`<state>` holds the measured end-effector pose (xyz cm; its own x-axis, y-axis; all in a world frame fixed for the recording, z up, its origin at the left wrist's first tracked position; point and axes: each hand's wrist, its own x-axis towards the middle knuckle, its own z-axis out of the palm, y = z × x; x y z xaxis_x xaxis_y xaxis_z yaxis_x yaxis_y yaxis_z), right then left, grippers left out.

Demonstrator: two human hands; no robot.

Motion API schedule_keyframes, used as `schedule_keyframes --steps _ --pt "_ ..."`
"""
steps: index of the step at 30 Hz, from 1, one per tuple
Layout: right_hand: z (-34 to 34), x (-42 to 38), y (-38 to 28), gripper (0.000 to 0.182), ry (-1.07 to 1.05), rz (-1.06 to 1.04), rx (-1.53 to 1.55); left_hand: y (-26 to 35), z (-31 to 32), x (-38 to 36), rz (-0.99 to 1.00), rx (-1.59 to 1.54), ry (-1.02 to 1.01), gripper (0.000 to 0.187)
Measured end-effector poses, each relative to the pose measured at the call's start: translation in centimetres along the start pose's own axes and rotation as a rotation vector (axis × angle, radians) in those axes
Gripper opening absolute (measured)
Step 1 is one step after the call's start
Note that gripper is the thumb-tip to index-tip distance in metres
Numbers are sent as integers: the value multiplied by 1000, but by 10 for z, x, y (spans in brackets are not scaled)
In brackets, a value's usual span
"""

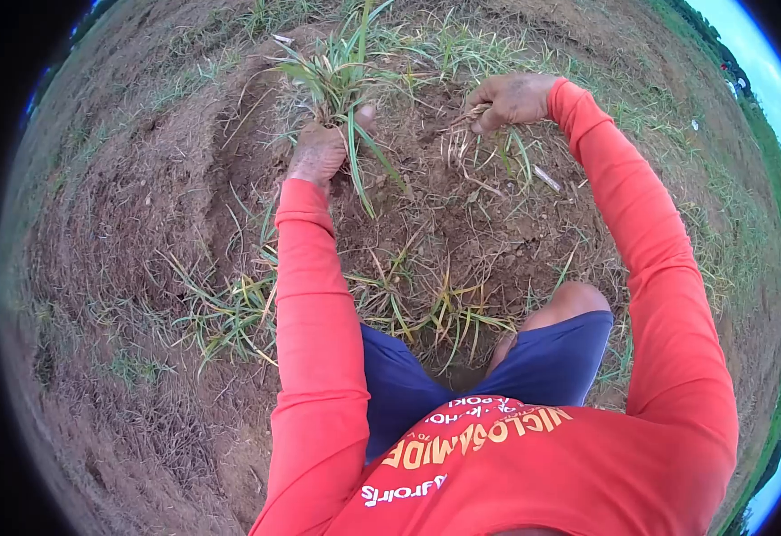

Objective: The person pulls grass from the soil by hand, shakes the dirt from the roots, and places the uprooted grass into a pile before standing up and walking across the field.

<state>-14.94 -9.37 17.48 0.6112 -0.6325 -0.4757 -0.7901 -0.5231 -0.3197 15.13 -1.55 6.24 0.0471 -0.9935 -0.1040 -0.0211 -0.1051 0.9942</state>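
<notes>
My left hand is closed around the base of a tuft of green grass, whose long blades fan out above the fist and droop to its right. To the right, my right hand is pinched on a twisted, straw-coloured strand. Thin dry stems hang below its fingers, close to a few green blades. Both hands are above the brown soil, apart from each other.
Grass clumps grow in front of my knees, with more yellow-green tufts between them. A pale stick lies below my right hand. Scattered grass grows beyond the hands. My bent knee is near the soil.
</notes>
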Motion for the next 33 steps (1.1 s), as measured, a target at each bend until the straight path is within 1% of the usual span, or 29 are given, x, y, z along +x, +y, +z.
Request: schedule_keyframes --steps 1,4,7,8,10,11,12,13,15,16,18,19,21,22,23,24,25,26,29,31,32,33 --pt "1 3 -7 32 -15 -39 -8 4 8 0 -37 11 -96 64" --pt "-5 12 -37 35 -106 -75 -18 10 45 -21 -76 -192 -198 63" --pt "1 15 -45 48 102 -149 130 8 57 -24 -21 -97 -380 66" --pt "5 17 -41 52 160 -162 191 5 58 -22 -98 -167 -369 59" --pt "17 6 -12 65 703 -202 198 -7 47 -18 -256 -306 -318 46" --pt "23 -3 -1 68 944 -107 186 -16 42 -12 -232 -373 -307 38" --pt "27 -8 1 71 1187 -4 172 -17 37 -12 -211 -399 -285 36" --pt "43 -27 -15 72 1033 153 235 -16 35 -11 -190 -422 -272 35" --pt "87 -35 -32 72 556 34 613 -16 44 -12 -163 -471 -278 32" --pt "109 -29 -40 67 533 -26 704 -12 53 -14 -171 -482 -292 36" --pt "132 -8 -46 53 754 -106 640 5 65 -23 -188 -510 -305 45" --pt "130 -12 -42 52 696 -80 727 14 70 -30 -214 -562 -269 41" --pt "110 -19 -32 48 582 -56 873 11 66 -23 -131 -626 -151 37" --pt "105 -23 -27 42 596 -104 1030 12 67 -18 -88 -663 -100 35" --pt "102 -29 -19 36 609 -147 1185 12 63 -17 21 -685 -60 30" --pt "100 -36 -12 30 622 -186 1340 15 55 -15 44 -717 -91 25" --pt "97 -37 -4 29 538 -232 1536 14 51 -12 38 -762 -63 23" --pt "95 -41 2 28 514 -254 1583 11 51 -10 30 -802 -29 22" --pt "94 -45 5 28 429 -350 1737 17 62 -17 94 -745 -38 20" --pt "92 -46 8 29 395 -438 1813 19 65 -16 89 -794 -36 19" --pt "91 -48 9 29 408 -442 1815 20 68 -15 87 -825 -38 19" --pt "90 -49 8 28 419 -445 1815 21 69 -15 78 -829 -102 22"
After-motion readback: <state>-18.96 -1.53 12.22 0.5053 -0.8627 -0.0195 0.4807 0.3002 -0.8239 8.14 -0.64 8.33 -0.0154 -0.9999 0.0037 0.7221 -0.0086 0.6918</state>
